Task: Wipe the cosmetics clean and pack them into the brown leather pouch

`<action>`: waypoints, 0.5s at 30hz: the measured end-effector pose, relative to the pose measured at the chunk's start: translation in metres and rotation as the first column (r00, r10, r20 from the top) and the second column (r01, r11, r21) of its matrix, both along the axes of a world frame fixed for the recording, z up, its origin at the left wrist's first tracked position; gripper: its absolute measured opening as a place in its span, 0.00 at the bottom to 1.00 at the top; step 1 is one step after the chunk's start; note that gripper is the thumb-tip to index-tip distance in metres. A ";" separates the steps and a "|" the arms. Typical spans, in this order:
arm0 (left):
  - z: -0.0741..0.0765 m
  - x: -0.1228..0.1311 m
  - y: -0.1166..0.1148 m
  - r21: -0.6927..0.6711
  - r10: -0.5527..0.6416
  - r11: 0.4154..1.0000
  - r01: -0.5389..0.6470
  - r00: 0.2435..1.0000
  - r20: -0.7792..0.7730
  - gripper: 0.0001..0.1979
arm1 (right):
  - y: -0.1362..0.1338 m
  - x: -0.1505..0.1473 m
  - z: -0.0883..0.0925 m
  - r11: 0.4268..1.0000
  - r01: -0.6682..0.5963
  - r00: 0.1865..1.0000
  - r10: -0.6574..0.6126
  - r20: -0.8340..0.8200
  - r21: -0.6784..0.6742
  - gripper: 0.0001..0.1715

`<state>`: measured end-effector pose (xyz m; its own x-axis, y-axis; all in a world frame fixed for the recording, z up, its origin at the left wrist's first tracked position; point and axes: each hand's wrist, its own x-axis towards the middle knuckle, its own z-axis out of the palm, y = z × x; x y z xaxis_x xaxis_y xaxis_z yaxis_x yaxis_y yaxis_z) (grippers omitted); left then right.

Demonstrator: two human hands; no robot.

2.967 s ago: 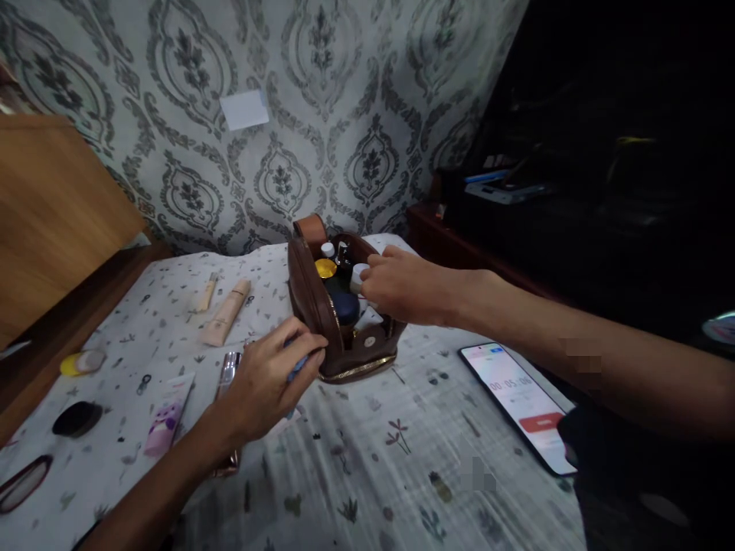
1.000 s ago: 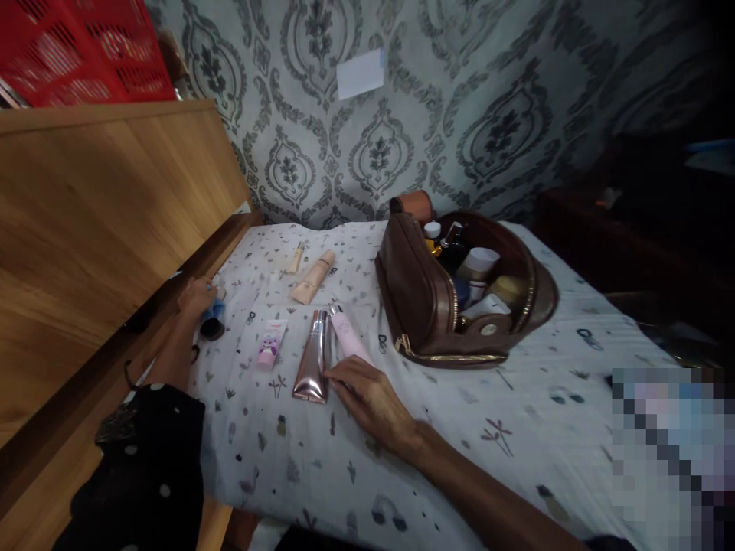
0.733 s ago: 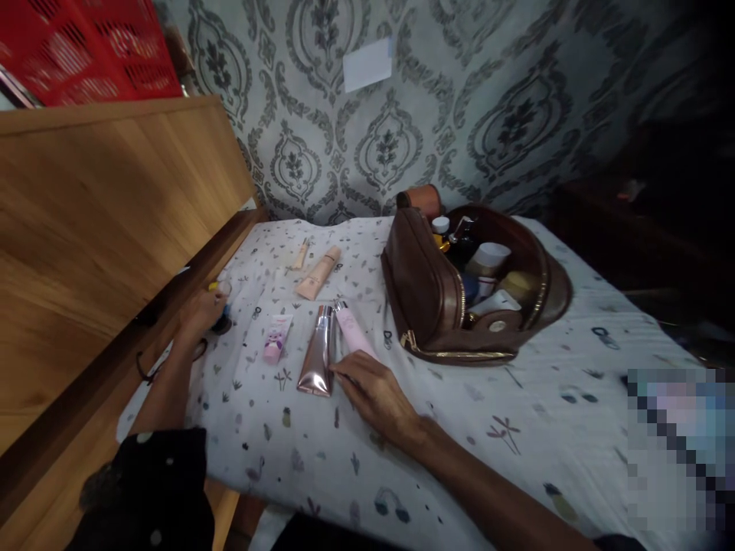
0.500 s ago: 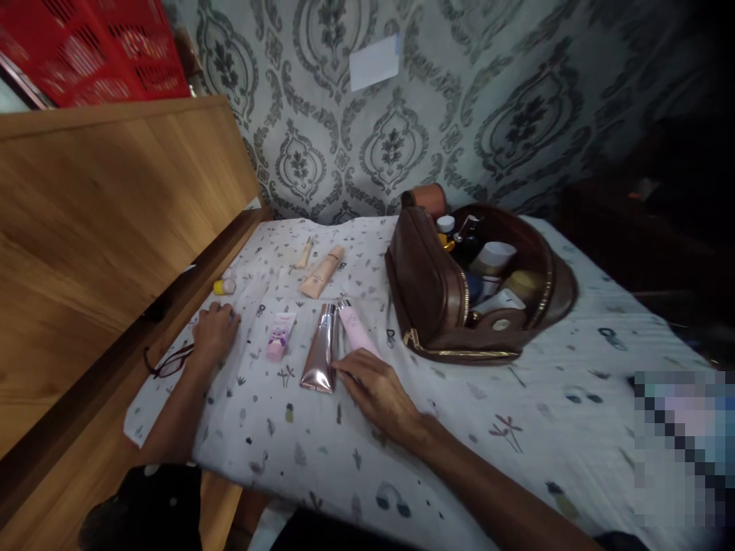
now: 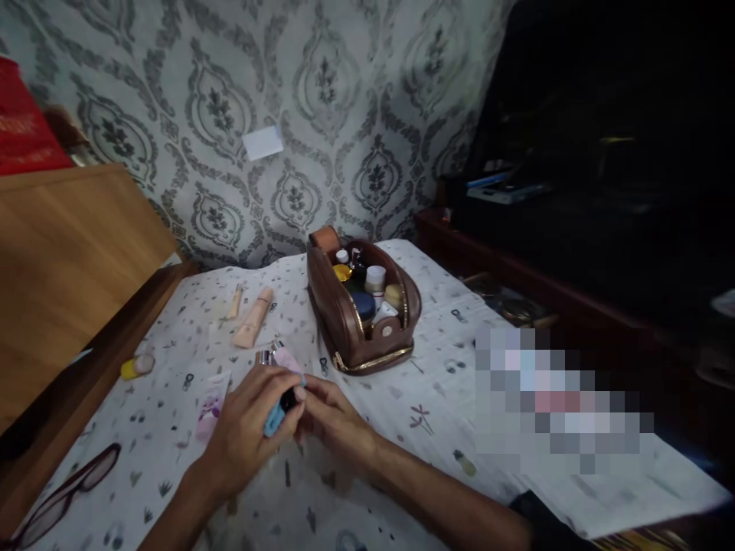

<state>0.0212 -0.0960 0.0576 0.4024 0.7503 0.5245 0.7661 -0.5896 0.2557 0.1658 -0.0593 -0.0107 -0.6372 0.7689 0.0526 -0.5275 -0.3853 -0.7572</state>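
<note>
My left hand (image 5: 244,425) is closed around a small blue and black item (image 5: 276,419), whose kind I cannot make out. The fingers of my right hand (image 5: 336,421) are pinched at its black end, so both hands meet on it above the cloth. Just beyond them show the silvery cap of a rose-gold tube (image 5: 266,357) and a pale pink tube (image 5: 287,358), both partly hidden by my hands. A small pink tube with a purple picture (image 5: 210,405) lies left of my left hand. Farther back are a beige tube (image 5: 254,317) and a thin small tube (image 5: 235,303).
An unzipped brown toiletry bag (image 5: 367,352) full of jars and bottles stands at centre right. Glasses (image 5: 72,490) and a small yellow-and-white bottle (image 5: 136,366) lie on the left. A wooden panel (image 5: 80,260) borders the left; a patterned wall (image 5: 298,92) rises behind.
My view has swung right. Both hands have come together, my left from near the glasses and my right from the rose-gold tube, and they now hold the blue and black item.
</note>
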 end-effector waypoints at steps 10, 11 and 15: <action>-0.011 0.035 0.027 0.101 0.066 0.991 -0.088 0.977 0.204 0.09 | 0.011 0.014 0.003 0.984 0.144 0.982 -0.155 -0.111 -0.106 0.29; -0.013 0.037 0.028 0.071 0.113 0.988 -0.135 0.962 0.249 0.09 | 0.011 0.014 0.002 0.980 0.172 0.978 -0.182 -0.105 -0.096 0.30; -0.024 0.040 0.033 -0.062 0.276 0.960 -0.273 0.886 0.371 0.12 | 0.011 0.012 -0.003 0.954 0.295 0.955 -0.293 -0.041 0.051 0.33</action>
